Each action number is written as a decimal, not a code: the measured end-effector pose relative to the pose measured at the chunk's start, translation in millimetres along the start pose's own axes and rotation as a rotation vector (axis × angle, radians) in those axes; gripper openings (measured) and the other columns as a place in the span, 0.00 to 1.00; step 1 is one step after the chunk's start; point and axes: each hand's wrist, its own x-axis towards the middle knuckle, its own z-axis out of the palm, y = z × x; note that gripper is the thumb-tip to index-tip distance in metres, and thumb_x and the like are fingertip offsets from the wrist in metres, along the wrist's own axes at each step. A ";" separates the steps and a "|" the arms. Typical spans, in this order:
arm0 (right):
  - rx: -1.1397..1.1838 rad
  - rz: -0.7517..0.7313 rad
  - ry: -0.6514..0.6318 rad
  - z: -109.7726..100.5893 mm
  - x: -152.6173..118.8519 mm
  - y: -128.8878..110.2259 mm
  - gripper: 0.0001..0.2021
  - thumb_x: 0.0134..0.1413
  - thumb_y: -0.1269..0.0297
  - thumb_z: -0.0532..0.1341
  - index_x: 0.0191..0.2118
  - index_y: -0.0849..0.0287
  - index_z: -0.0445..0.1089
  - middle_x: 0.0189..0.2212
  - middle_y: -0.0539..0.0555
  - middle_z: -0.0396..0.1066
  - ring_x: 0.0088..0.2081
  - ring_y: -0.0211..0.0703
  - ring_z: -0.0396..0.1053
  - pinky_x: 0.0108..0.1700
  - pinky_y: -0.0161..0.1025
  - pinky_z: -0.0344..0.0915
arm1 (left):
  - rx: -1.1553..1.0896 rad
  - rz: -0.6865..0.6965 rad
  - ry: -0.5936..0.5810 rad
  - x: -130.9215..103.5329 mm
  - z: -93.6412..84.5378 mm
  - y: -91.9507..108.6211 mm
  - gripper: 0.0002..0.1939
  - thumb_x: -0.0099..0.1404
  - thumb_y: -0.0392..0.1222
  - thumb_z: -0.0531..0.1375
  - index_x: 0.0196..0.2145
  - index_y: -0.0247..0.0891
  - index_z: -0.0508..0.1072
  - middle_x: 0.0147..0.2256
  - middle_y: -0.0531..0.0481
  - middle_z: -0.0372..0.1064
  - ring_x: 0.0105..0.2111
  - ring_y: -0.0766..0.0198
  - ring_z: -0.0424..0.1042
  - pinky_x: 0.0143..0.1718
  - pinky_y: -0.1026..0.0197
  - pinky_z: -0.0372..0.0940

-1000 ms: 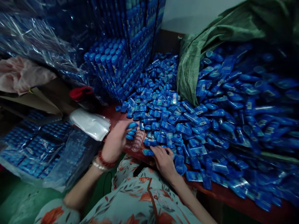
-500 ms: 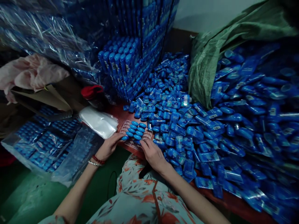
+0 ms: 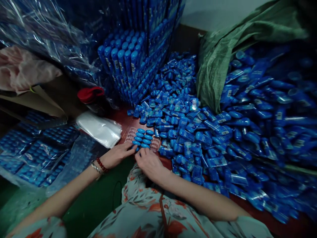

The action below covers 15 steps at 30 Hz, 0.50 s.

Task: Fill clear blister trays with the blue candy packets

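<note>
A clear plastic tray (image 3: 155, 144) with moulded hollows lies on the red tabletop (image 3: 122, 116), and several blue oval bottles (image 3: 145, 141) stand close together in rows on its middle. My left hand (image 3: 118, 154), with beaded bracelets at the wrist, reaches in at the near left corner of the group, its fingertips on a blue bottle. Close beside it, my right hand (image 3: 150, 164) has its fingers bent together at the near edge of the bottles. Whatever sits under the right fingertips is mostly hidden.
Loose labelled blue bottles (image 3: 185, 135) heap to the right, spilling from a green sack (image 3: 213, 69). Upright bottles are stacked (image 3: 121, 54) behind. Clear plastic bags (image 3: 99, 129), a red-lidded container (image 3: 90, 95) and a bagged batch of bottles (image 3: 32, 152) lie left.
My right hand has moved left along the near edge of the bottles, close to my left hand. The camera view has shifted slightly.
</note>
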 end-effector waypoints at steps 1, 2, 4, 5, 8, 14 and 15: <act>-0.009 0.004 0.005 1.4 2.4 -2.6 0.10 0.58 0.75 0.51 0.42 0.67 0.67 0.31 0.60 0.65 0.34 0.46 0.64 0.31 0.39 0.63 | 0.002 0.006 0.016 2.2 -0.9 0.1 0.21 0.69 0.31 0.42 0.58 0.41 0.57 0.41 0.45 0.68 0.39 0.65 0.69 0.40 0.65 0.66; -0.012 0.011 0.014 3.4 4.1 -4.3 0.10 0.58 0.75 0.51 0.42 0.67 0.67 0.31 0.60 0.65 0.34 0.46 0.64 0.31 0.39 0.63 | 0.005 0.007 0.037 3.7 -1.4 0.6 0.22 0.69 0.31 0.42 0.58 0.40 0.57 0.40 0.45 0.68 0.38 0.65 0.69 0.39 0.65 0.66; -0.007 0.043 0.046 8.4 4.8 -4.5 0.09 0.58 0.75 0.51 0.41 0.67 0.67 0.31 0.59 0.65 0.34 0.46 0.64 0.31 0.39 0.62 | 0.030 0.000 0.078 4.9 -1.8 2.1 0.22 0.68 0.30 0.42 0.58 0.39 0.56 0.38 0.46 0.67 0.36 0.65 0.68 0.37 0.66 0.66; 0.000 0.054 0.071 11.3 3.3 -3.0 0.09 0.58 0.75 0.51 0.41 0.67 0.67 0.31 0.59 0.65 0.33 0.46 0.64 0.31 0.39 0.62 | 0.054 -0.002 0.096 4.8 -2.0 2.9 0.22 0.68 0.30 0.42 0.58 0.39 0.56 0.36 0.46 0.67 0.35 0.65 0.68 0.35 0.66 0.66; 0.048 0.052 0.187 21.3 -6.9 5.3 0.13 0.60 0.74 0.50 0.47 0.69 0.65 0.32 0.59 0.66 0.34 0.45 0.63 0.33 0.40 0.62 | 0.121 0.047 0.091 4.5 -3.6 2.9 0.22 0.68 0.29 0.42 0.58 0.36 0.55 0.35 0.45 0.66 0.32 0.64 0.67 0.33 0.65 0.65; 0.139 0.108 0.380 39.1 -21.8 11.1 0.13 0.64 0.71 0.47 0.46 0.64 0.67 0.35 0.57 0.68 0.37 0.42 0.62 0.37 0.39 0.58 | 0.126 0.180 0.017 6.1 -1.9 -5.5 0.24 0.67 0.29 0.42 0.60 0.36 0.53 0.44 0.39 0.67 0.43 0.61 0.66 0.43 0.62 0.65; 0.122 0.117 0.400 39.2 -21.9 10.3 0.13 0.63 0.71 0.48 0.47 0.63 0.67 0.36 0.57 0.68 0.37 0.43 0.62 0.37 0.40 0.57 | 0.149 0.157 0.029 5.1 -0.7 -6.0 0.24 0.68 0.30 0.43 0.61 0.37 0.53 0.44 0.40 0.67 0.42 0.61 0.66 0.43 0.62 0.65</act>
